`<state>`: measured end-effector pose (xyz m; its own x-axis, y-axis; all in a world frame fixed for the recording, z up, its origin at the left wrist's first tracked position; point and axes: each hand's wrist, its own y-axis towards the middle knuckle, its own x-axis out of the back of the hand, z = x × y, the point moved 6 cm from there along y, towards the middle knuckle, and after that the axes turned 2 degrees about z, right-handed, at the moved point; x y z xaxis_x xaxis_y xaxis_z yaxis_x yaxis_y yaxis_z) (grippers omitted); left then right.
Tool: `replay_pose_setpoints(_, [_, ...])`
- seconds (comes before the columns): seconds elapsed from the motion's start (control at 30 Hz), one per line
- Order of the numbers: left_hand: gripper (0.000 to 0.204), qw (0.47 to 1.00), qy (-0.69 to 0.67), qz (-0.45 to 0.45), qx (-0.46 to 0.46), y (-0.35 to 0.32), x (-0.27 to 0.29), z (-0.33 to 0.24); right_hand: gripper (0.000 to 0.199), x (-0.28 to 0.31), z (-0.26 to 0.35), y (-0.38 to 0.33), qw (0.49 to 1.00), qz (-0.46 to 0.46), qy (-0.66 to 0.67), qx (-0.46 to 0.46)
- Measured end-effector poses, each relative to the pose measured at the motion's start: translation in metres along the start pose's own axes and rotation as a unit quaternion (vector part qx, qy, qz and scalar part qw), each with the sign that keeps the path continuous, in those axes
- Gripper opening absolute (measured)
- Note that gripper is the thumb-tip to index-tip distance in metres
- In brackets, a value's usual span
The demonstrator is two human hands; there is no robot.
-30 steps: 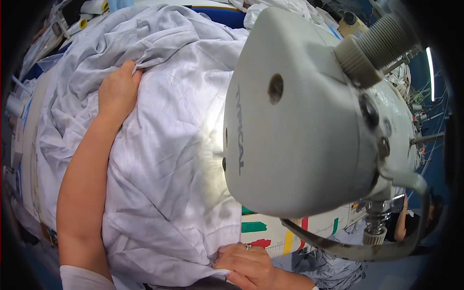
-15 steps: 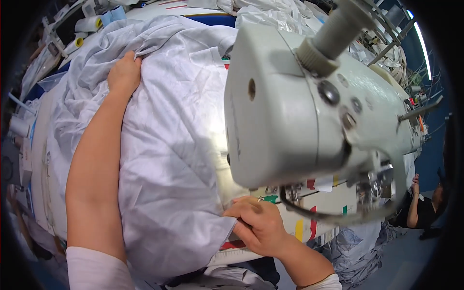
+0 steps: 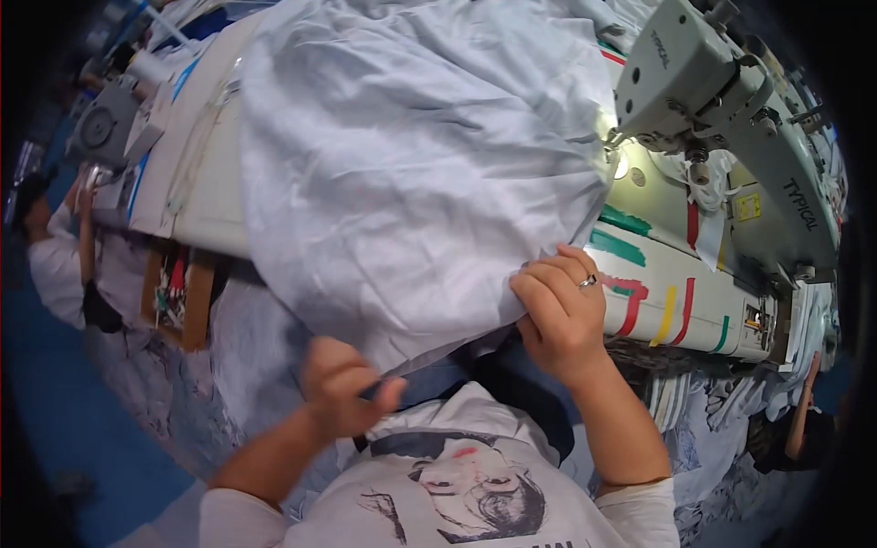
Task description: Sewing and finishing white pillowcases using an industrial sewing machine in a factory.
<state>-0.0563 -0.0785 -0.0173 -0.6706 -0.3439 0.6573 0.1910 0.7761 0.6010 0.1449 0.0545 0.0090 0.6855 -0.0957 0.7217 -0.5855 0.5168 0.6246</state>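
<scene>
A large piece of white fabric (image 3: pixel 420 173) spreads in loose folds over the sewing table and drapes past its front edge towards my lap. My right hand (image 3: pixel 565 310), with a ring on one finger, grips the near right border of the fabric, fingers on top and thumb beneath. At the fabric's near left corner is my left hand (image 3: pixel 345 388), smeared by motion; whether it touches the cloth is unclear. The sewing machine (image 3: pixel 694 91) stands at the far right, its lit needle area beside the fabric's right edge.
Coloured tape strips mark the sewing table (image 3: pixel 713 297) at right. A wooden box (image 3: pixel 183 297) of small items hangs under its left side. Co-workers sit at far left (image 3: pixel 59 265) and far right (image 3: pixel 799 425). Heaped cloth (image 3: pixel 713 457) lies below right.
My view has tipped down and back from the machine. My left hand has come from the fabric's far side to its near corner. My right hand still holds the fabric's border.
</scene>
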Motion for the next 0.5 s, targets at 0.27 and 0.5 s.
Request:
replay_pose_setpoints(0.27, [0.027,0.973,0.166,-0.113,0.110,-0.085,-0.020,0.009,0.039,-0.018,0.076,0.004,0.998,0.037,-0.038,0.035])
replay_pose_setpoints(0.5, [0.016,0.985,0.087,-0.121,0.090,-0.043,0.138,-0.020,0.039,0.028,0.118,0.004,0.997,-0.017,-0.074,-0.028])
